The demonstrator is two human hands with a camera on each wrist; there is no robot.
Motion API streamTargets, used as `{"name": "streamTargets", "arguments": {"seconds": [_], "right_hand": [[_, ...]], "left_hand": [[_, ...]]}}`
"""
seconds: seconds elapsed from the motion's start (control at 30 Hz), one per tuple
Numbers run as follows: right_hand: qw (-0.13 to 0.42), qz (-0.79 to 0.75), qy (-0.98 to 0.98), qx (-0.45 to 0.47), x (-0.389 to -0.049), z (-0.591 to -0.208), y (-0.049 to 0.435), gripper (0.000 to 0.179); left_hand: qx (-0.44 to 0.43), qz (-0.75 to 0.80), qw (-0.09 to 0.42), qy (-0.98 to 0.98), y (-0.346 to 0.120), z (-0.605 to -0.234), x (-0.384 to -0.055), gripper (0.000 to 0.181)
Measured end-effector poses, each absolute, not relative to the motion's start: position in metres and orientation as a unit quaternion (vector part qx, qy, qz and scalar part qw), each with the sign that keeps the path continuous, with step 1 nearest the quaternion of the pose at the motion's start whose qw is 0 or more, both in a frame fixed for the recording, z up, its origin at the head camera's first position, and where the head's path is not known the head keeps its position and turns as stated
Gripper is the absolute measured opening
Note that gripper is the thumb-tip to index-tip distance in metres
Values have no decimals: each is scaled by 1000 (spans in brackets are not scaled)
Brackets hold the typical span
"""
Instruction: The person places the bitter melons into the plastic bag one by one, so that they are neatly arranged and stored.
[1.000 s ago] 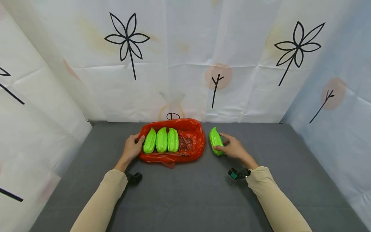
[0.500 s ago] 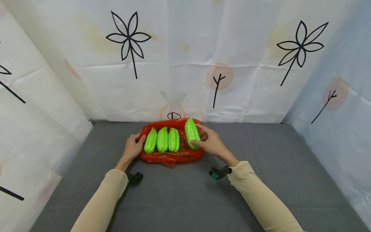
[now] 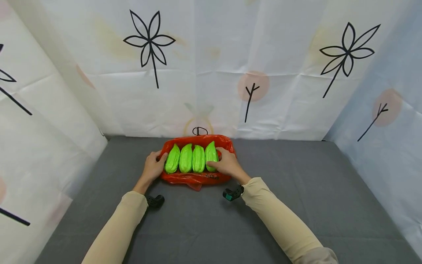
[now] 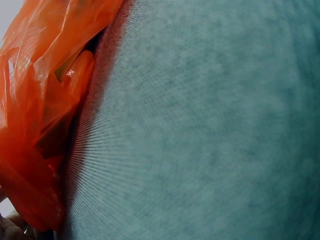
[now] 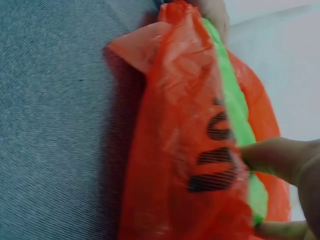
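Red plastic, crinkled like a bag and spread into a shallow tray shape [image 3: 194, 178], lies at the back of the table. In it, several bright green ridged, pointed fruit-like pieces [image 3: 185, 158] stand side by side in a row. My left hand [image 3: 153, 167] grips the left rim of the red bag, thumb over the edge. My right hand [image 3: 228, 163] pinches the rightmost green piece [image 3: 211, 156] between thumb and fingers, inside the bag. In the right wrist view, the bag's printed front wall [image 5: 185, 150] partly hides the green piece, and a thumb [image 5: 275, 157] touches it.
A dark grey cloth [image 3: 194, 227] covers the table. White patterned curtains [image 3: 217, 102] stand close behind the bag and along both sides. Each wrist wears a black band, and the right band [image 3: 232, 193] hangs just above the cloth.
My right hand has carried the fourth green piece from the table right of the bag leftward into the bag, beside the others. My left hand has stayed on the left rim.
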State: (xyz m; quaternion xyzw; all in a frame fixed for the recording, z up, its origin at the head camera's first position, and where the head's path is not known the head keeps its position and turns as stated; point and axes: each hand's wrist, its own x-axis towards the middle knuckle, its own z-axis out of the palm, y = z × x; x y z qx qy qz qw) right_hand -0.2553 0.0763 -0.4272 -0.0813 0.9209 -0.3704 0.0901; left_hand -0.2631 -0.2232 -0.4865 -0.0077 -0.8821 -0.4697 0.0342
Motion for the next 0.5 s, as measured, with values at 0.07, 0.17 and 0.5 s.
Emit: {"name": "streamTargets", "arguments": {"seconds": [0.07,0.17,0.5], "right_hand": [[100,-356,925,-80,-256,-425,76,77],[105,-333,933,-84,-256,-421,78,76],[66,-336,933,-113,-246,-396,102,73]], "left_hand": [[-8,-467,35,-883,-223,-486,-264,49],[-5,-466,35,-884,-222,-485,-265,49],[-5,-485,16,-874,-229,-484,-263,54]]}}
